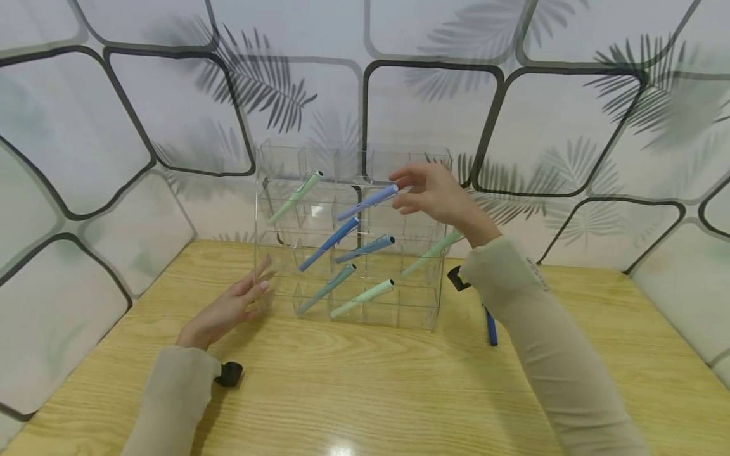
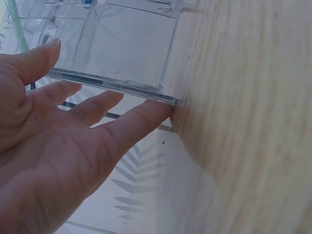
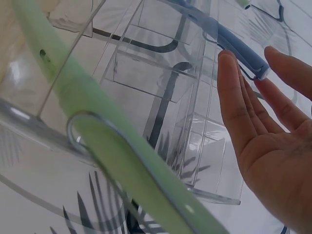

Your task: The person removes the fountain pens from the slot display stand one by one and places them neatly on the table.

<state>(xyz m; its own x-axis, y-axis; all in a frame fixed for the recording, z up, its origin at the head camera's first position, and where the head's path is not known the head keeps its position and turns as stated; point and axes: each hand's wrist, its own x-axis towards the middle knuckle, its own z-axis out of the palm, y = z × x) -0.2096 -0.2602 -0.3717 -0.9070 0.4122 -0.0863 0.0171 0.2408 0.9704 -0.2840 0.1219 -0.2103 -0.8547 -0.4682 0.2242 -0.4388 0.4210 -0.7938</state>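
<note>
"Hands gripping anything at the clear rack (image 1: 419,311)?"

"Neither. Left hand (image 1: 225,311), relaxed, is at its left edge; right hand (image 1: 441,196), fingers loosely extended, is beside the rack's periwinkle pen (image 1: 367,202)."

"Room?"

"Counter (image 1: 353,386) spreads before the rack; 1 dark blue pen (image 1: 491,328) lies right of it."

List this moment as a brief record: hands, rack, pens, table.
left hand: fingers extended at the left edge of the clear rack
right hand: fingers around the end of the periwinkle pen, no clear pinch visible
pens in rack: seven, all slanted
lowest tier: teal pen, pale green pen
table: dark blue pen right of the rack
</note>
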